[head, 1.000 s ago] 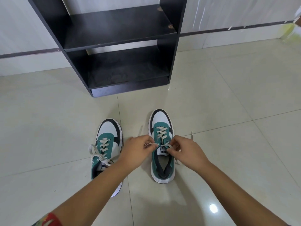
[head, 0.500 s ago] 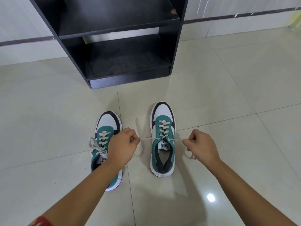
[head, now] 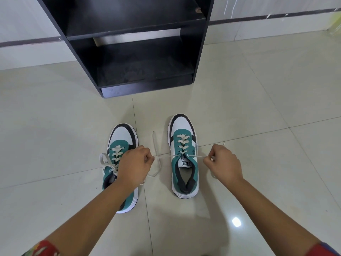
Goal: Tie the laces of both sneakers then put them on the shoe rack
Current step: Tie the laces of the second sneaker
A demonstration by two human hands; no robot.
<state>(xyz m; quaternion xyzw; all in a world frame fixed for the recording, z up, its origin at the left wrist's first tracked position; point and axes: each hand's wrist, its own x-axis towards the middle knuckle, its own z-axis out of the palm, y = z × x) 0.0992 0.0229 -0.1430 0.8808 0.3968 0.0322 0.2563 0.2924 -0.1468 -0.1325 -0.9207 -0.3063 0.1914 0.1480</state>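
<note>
Two green, white and black sneakers stand side by side on the tiled floor, toes toward the rack. The right sneaker (head: 184,156) has its white lace stretched out flat to both sides. My left hand (head: 135,166) pinches the left lace end (head: 156,157), and my right hand (head: 223,163) pinches the right end, each pulled outward from the shoe. The left sneaker (head: 120,145) lies partly under my left wrist, with a loose lace loop at its left side. The black shoe rack (head: 144,52) stands just beyond the shoes with bare shelves.
Pale glossy floor tiles (head: 258,108) spread out on all sides. A white wall with a dark stripe (head: 276,15) runs behind the rack. A yellowish object (head: 335,24) shows at the far right edge.
My hands went from close together over the right sneaker's tongue to wide apart, drawing the lace taut sideways. The view also tilted so the rack looks nearer.
</note>
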